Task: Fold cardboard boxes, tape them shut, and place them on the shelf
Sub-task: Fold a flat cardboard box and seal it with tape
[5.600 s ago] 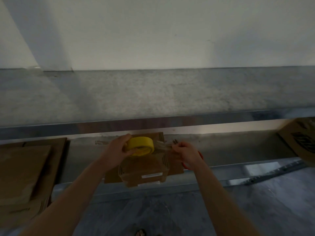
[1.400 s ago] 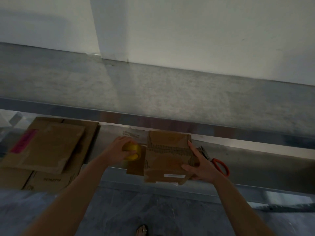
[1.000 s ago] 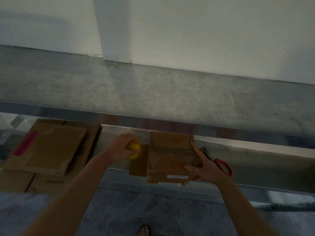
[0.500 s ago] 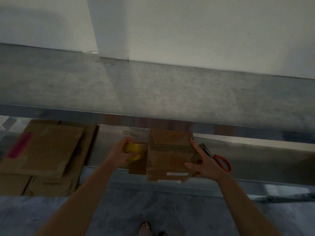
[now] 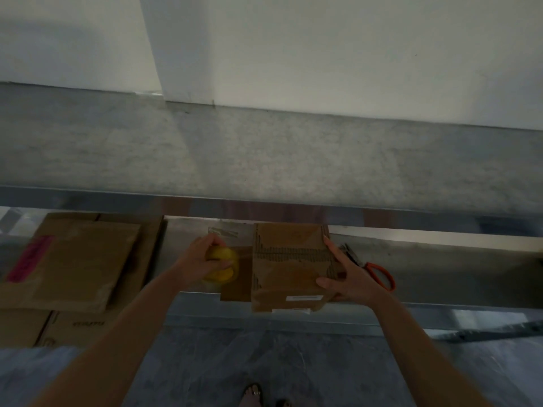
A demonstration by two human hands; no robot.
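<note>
A small brown cardboard box (image 5: 289, 265) stands on the lower metal shelf (image 5: 440, 277), with a white label on its near side. My right hand (image 5: 348, 277) holds the box at its right side, thumb on top and fingers along the edge. A yellow tape roll (image 5: 221, 267) lies just left of the box, and my left hand (image 5: 198, 258) grips it from above. A flat piece of cardboard (image 5: 236, 284) shows under the box and roll.
Orange-handled scissors (image 5: 373, 270) lie on the shelf right of the box, partly behind my right hand. Flattened cardboard sheets (image 5: 79, 259) are stacked at the left, one with a pink label. The grey upper shelf (image 5: 264, 160) spans the view above. My sandalled foot (image 5: 252, 395) shows below.
Since 5.6 s ago the tape roll has come off the box top and down to its left. Over the last second both hands have stayed almost still.
</note>
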